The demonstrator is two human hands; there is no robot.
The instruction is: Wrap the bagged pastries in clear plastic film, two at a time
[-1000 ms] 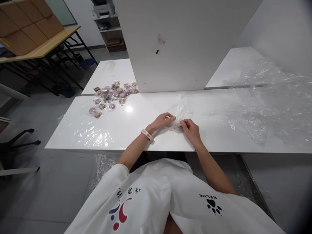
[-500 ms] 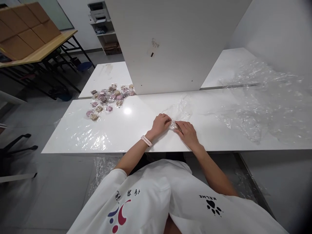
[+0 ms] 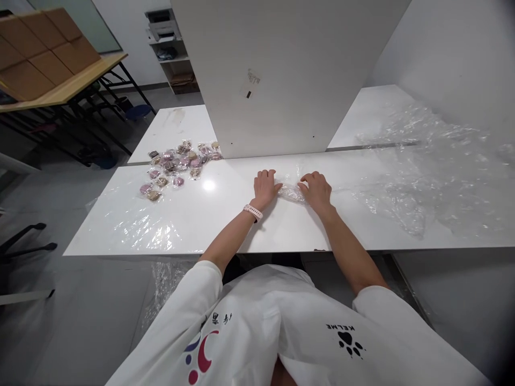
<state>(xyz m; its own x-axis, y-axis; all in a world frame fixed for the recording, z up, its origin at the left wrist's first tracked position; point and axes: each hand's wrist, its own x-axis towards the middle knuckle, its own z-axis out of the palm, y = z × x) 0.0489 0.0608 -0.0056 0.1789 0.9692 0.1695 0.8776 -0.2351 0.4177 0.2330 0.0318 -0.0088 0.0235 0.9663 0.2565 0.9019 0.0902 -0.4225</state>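
My left hand (image 3: 265, 188), with a pale band on the wrist, is over the middle of the white table (image 3: 225, 225). Its thumb touches one end of a crumpled piece of clear plastic film (image 3: 291, 193). At the other end, my right hand (image 3: 317, 191) curls its thumb and fingers onto the same film. The film lies low on the tabletop, stretched between both hands. Whether something is wrapped inside it cannot be made out. A small dark brown thing (image 3: 319, 250) shows at the table's front edge, below my right hand.
Several small, individually wrapped pink and brown pieces (image 3: 177, 161) lie at the left. A heap of clear plastic sheeting (image 3: 438, 177) covers the right side. An upright white panel (image 3: 281, 80) stands behind the hands. More plastic (image 3: 167, 284) hangs below the front edge.
Both hands have moved forward, away from my body, and slightly apart. The small brown wrapped piece that was between the fingers no longer shows there; crumpled film is between the hands now.
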